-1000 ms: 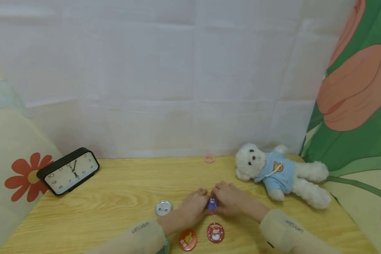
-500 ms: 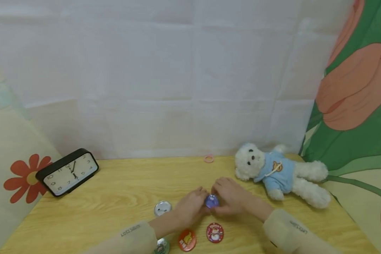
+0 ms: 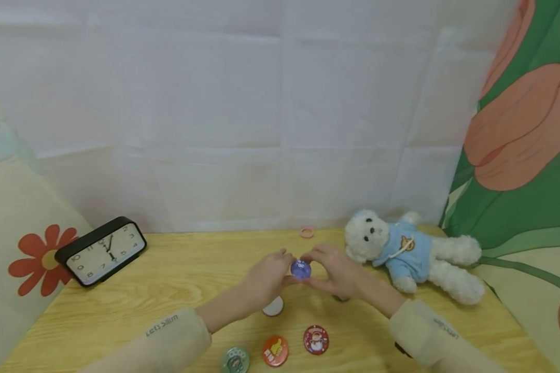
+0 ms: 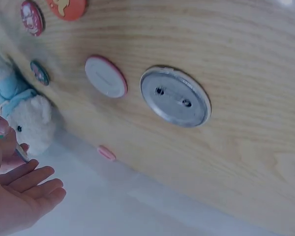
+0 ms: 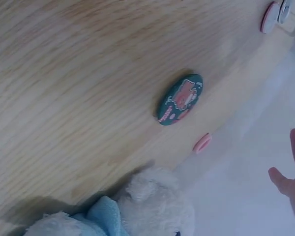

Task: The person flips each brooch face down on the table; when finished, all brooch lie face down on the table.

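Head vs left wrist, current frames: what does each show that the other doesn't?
Head only: black clock, printed floral cloth, green badge at the bottom edge, and the printed face of the purple badge, pinched between left hand and right hand.

Left wrist only: silver pin-backed badge, and the printed face of the teal badge.

Both: plush bear, pink ring, orange badge, red badge, white-backed badge, wooden tabletop.

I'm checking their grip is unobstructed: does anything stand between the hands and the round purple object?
Nothing visible does. The left hand and right hand hold the round purple object directly, from either side. The white disc lies on the table, not between them.
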### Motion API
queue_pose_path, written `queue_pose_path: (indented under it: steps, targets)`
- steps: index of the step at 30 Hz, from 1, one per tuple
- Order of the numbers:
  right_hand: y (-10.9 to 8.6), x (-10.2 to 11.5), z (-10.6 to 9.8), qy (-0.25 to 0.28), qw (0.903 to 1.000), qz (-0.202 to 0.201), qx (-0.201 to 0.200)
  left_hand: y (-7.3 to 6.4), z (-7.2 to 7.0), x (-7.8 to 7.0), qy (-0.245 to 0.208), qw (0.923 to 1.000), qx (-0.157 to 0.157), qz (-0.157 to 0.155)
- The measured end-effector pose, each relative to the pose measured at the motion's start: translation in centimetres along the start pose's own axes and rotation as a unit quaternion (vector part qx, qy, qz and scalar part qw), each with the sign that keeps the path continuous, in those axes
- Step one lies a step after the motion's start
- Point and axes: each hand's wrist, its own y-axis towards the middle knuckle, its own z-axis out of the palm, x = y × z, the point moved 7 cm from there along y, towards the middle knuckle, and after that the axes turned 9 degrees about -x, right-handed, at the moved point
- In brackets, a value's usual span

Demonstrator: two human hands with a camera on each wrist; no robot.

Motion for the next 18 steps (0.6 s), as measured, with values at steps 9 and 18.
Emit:
queue_pose_path:
  steps: [9, 18]
  targets:
    - [1.1, -0.3, -1.6, -0.021, 0.9991, 0.009, -0.035, 2.1, -2.0, 0.3, 0.001, 0.9999, 0.007, 0.008]
    - [1.5, -0.3, -2.5, -0.023, 0.9983, -0.003, -0.054, 2.8, -2.3, 0.3, 0.008, 0.9994, 0.034, 0.003]
